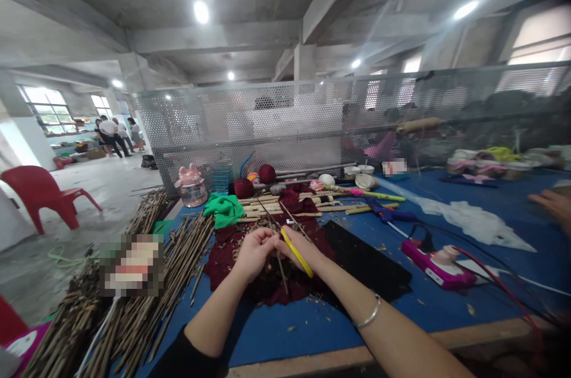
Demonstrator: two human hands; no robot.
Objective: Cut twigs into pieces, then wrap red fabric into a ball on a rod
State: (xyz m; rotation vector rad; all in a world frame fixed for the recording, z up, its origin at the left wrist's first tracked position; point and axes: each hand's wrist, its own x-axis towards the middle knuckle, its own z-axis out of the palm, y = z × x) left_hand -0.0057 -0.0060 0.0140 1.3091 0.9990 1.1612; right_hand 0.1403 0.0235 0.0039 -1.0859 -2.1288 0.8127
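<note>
My left hand (pixel 255 254) is closed, its fingers pinching a thin brown twig (pixel 282 277) that slants up and away from me. Close beside it, my right hand (pixel 304 251) is wrapped around a yellow-handled tool, apparently scissors (pixel 295 254); the blades are hard to make out among the twigs. The fingertips of both hands nearly meet. Beneath them lies a dark red cloth (pixel 220 262) strewn with bark shavings, and a black sheet (pixel 366 265) spreads to its right. A large bundle of thin sticks (pixel 178 271) rests to the left of my left hand.
Behind the cloth are a green cloth (pixel 223 210), dark red yarn balls (pixel 267 173), sticks and a blue glue gun (pixel 388 211). A magenta power strip (pixel 439 265) with cords sits right. Another person's hand (pixel 551 202) reaches in there. A perforated metal partition (pixel 241 128) borders the blue table.
</note>
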